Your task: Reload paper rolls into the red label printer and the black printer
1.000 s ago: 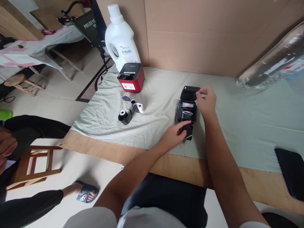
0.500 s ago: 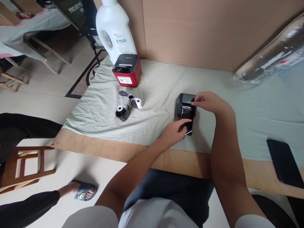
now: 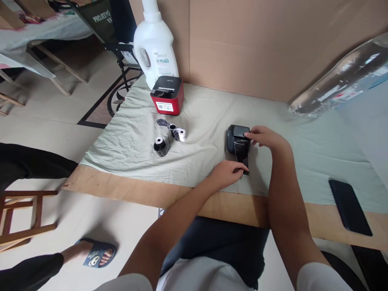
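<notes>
A small dark-grey printer (image 3: 232,143) with a lid on top lies on the cloth in front of me. From its front hangs a glossy black film strip (image 3: 242,155). My left hand (image 3: 228,171) pinches the lower end of that strip between thumb and fingers. At the printer's upper right edge, my right hand (image 3: 263,136) grips with its thumb on the lid and the fingers curled beside it. To the left lie a wound black film roll (image 3: 162,147) and a partly unwound roll with a white core (image 3: 181,135).
A red and black box-shaped printer (image 3: 168,97) stands at the back left, before a white detergent bottle (image 3: 157,48). Cardboard (image 3: 236,44) walls the rear. A dark phone (image 3: 350,206) rests at the right front edge, and a plastic-wrapped bundle (image 3: 336,81) lies behind it. A person's slippered foot (image 3: 100,252) is lower left.
My left hand has moved down towards the table edge, and the black strip hangs tauter and narrower. My right hand has stayed at the printer's edge. The whole view has shifted slightly.
</notes>
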The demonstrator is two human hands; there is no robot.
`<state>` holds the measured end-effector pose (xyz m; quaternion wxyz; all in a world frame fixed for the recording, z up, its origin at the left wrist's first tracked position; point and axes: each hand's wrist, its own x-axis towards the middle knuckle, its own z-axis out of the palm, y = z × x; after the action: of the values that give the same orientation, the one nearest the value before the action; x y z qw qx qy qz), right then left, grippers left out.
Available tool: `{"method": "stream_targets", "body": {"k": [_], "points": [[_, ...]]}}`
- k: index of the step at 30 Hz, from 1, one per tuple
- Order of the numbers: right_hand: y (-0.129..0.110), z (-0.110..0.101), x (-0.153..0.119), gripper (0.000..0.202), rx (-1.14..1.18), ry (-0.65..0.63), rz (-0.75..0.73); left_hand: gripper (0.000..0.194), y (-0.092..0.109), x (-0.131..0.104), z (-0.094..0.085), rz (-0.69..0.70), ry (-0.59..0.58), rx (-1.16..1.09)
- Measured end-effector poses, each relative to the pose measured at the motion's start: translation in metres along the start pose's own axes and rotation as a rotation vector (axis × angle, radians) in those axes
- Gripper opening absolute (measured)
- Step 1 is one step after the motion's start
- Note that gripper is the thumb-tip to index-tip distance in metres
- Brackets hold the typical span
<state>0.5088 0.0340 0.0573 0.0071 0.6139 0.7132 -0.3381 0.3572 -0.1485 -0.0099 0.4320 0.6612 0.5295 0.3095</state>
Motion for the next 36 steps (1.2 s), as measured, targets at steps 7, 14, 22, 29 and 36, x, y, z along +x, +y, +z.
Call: {"method": "stream_targets", "body": {"k": [7, 14, 22, 29, 36], "points": [[-0.016, -0.010, 0.012, 0.030, -0.237, -0.106, 0.112, 0.036, 0.001, 0.000, 0.004, -0.006, -0.004, 0.034], [-0.013, -0.009, 0.006, 0.028, -0.090, -0.143, 0.113, 0.036, 0.003, -0.006, 0.002, 0.048, 0.018, 0.063], [0.026, 0.027, -0.008, 0.046, 0.229, 0.021, 0.063, 0.064, -0.001, -0.013, -0.004, 0.084, 0.167, -0.050], [0.066, 0.055, -0.019, 0.035, 0.469, 0.181, -0.166, 0.053, -0.004, -0.010, -0.021, 0.051, 0.380, -0.233], [0.073, 0.081, -0.019, 0.057, 0.408, 0.314, -0.352, 0.067, -0.012, 0.020, -0.041, -0.131, 0.348, 0.408]]}}
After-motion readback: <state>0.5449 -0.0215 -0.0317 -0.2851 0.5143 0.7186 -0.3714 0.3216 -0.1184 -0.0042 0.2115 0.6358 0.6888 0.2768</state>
